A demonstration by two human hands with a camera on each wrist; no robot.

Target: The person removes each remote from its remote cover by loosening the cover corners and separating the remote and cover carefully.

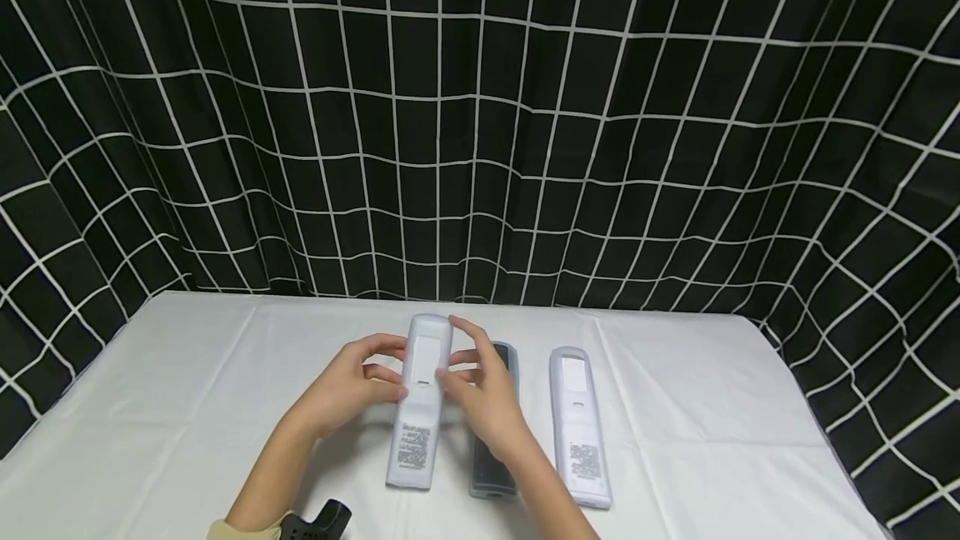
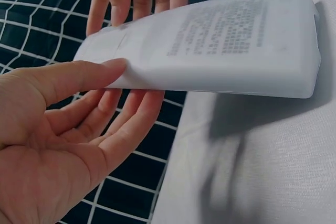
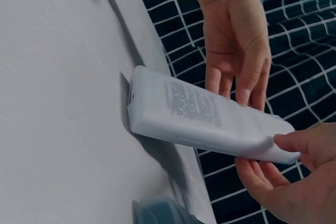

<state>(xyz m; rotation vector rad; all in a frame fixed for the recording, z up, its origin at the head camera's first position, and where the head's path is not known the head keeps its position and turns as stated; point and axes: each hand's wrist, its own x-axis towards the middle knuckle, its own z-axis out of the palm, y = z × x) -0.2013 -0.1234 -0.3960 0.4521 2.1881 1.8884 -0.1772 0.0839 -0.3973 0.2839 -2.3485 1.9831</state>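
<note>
A white remote control (image 1: 422, 415), in what looks like a translucent cover, is held back side up, its printed label near the lower end. My left hand (image 1: 352, 382) grips its left edge, thumb on the back face and fingers underneath, as the left wrist view shows. From the other side my right hand (image 1: 487, 398) holds the upper end; its thumb (image 3: 289, 141) presses the edge in the right wrist view. The upper end is raised off the table, and a shadow falls below it. Partly hidden by my right hand lies a dark remote control (image 1: 491, 465).
To the right, another white remote control (image 1: 579, 432) lies back side up on the white tablecloth (image 1: 697, 423). A black curtain with white grid lines (image 1: 480, 132) hangs behind the table's far edge. A black device (image 1: 318, 521) sits on my left wrist.
</note>
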